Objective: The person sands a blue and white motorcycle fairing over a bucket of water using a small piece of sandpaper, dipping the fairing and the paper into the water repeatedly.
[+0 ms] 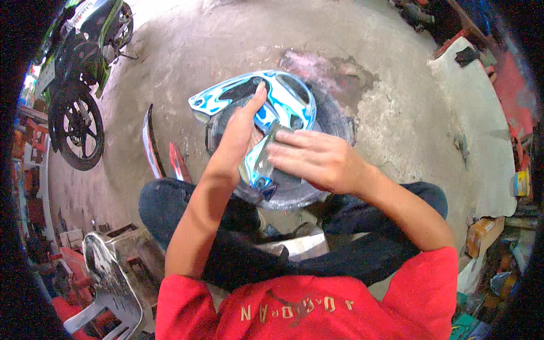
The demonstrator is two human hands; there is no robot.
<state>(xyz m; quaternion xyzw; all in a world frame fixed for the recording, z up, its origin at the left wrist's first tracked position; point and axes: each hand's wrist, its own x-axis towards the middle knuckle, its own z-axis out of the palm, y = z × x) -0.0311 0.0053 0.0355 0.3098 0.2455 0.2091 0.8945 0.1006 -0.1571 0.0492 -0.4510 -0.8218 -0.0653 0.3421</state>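
And the left hand [242, 136] is gripping the blue-and-white panel [277, 110], thumb over its face, probably keeping it steady; the right hand [331, 161] is laying blurred, outstretched fingers across its lower end, and whether they're pinching the thin dark edge there, I can't tell; the panel is sitting above a round tub [289, 203] before the bent legs [175, 207], presumably for easy reach

Left hand [245, 131] forward, right hand [322, 162] angled leftward.
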